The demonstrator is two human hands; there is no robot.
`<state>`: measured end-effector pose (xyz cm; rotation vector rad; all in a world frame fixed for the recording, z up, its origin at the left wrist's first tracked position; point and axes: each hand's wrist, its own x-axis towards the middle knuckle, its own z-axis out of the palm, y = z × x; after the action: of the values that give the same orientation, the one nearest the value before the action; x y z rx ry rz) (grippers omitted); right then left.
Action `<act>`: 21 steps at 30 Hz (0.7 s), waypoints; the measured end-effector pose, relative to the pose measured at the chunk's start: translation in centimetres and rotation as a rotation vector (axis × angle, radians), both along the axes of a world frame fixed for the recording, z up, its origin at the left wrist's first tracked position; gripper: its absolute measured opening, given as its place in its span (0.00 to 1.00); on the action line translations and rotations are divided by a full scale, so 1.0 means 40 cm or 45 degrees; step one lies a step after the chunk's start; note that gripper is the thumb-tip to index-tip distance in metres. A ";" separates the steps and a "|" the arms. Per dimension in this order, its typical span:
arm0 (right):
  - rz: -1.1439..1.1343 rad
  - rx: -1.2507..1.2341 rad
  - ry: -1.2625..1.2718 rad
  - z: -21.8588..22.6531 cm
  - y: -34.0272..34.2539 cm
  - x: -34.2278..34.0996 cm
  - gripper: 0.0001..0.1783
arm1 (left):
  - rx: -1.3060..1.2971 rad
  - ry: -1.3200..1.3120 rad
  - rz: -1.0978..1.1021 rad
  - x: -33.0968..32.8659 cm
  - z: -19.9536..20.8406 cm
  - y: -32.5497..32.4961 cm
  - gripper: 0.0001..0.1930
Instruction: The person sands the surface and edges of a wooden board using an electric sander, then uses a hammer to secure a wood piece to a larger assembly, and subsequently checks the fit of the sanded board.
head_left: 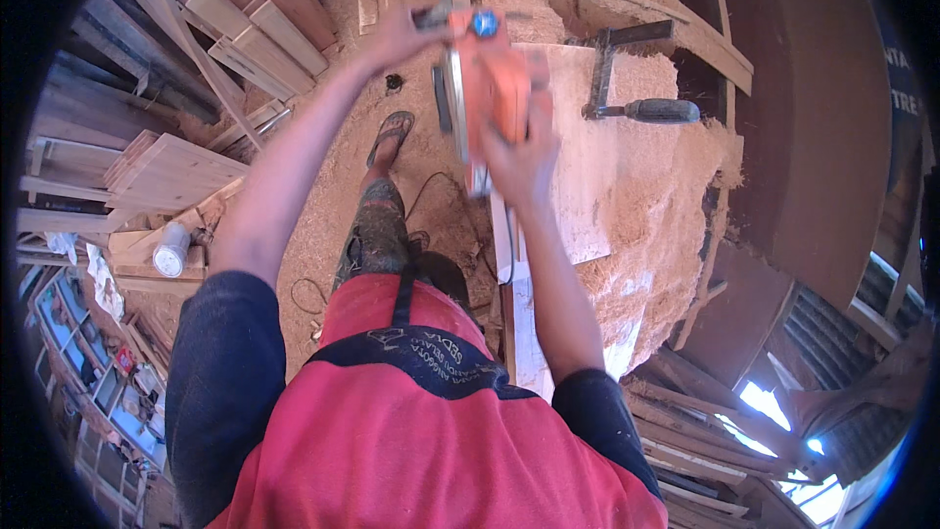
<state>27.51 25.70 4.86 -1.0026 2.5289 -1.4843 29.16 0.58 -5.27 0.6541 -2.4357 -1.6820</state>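
Our orange electric planer (504, 88) sits at the left edge of the pale wooden board (583, 167), its long axis running away from us, the blue knob (485, 24) farthest. Our left hand (399, 37), at full stretch, holds the far end; our right hand (522, 165) grips the body nearer us. Blur hides exact finger placement; we cannot tell whether the sole touches wood.

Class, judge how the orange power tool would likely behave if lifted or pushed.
The orange power tool would probably feel stiff, with its solid-looking housing, and perhaps heavy for its size: the left hand and right hand both hold it. Pushed, it may ride unevenly over loose shavings.
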 end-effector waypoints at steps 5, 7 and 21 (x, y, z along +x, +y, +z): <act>-0.042 0.185 -0.245 0.014 -0.112 -0.070 0.17 | -0.082 0.268 0.109 -0.066 -0.054 -0.095 0.36; -0.032 0.192 -0.179 0.020 -0.052 -0.006 0.17 | -0.229 0.123 0.119 -0.016 -0.091 -0.060 0.36; -0.239 0.456 -0.608 0.062 0.716 0.562 0.14 | 0.056 -0.161 -0.082 0.545 0.085 0.716 0.50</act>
<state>49.99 54.34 7.34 -0.3201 2.4432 -1.0752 50.95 29.21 -1.87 0.7161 -2.5373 -1.7751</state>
